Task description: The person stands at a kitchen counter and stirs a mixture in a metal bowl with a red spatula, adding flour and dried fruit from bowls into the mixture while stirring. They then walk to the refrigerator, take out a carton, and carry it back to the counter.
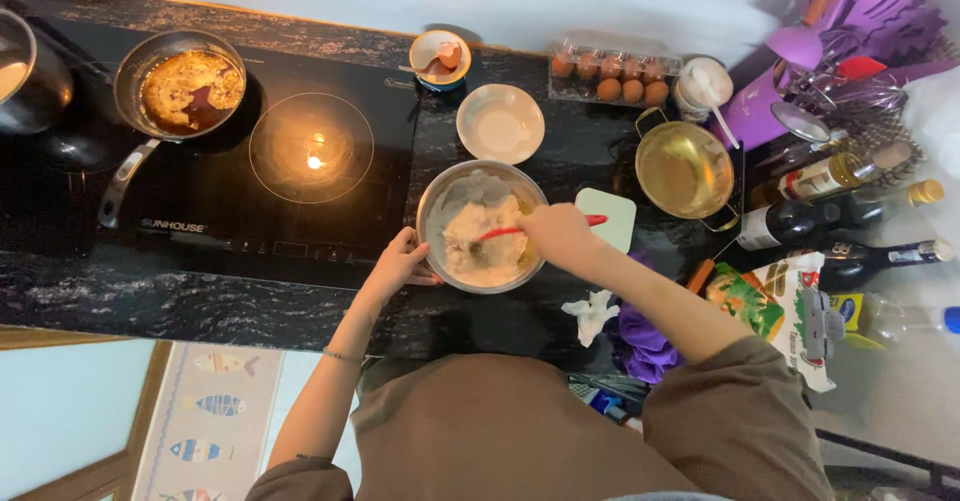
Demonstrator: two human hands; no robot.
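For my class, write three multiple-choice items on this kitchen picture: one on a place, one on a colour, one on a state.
1. Where does the frying pan stand?
A. on the cooktop's left zone
B. on the floor
C. inside the egg carton

2. What colour is the handle of the utensil in the right hand?
A. green
B. red
C. white

3. What is the left hand doing?
A. holding a bottle
B. resting in a lap
C. gripping the rim of the metal mixing bowl

Answers:
1 A: the pan sits on the black cooktop, left of the round zone.
2 B: a red handle shows on both sides of the hand.
3 C: its fingers rest on the bowl's left edge.
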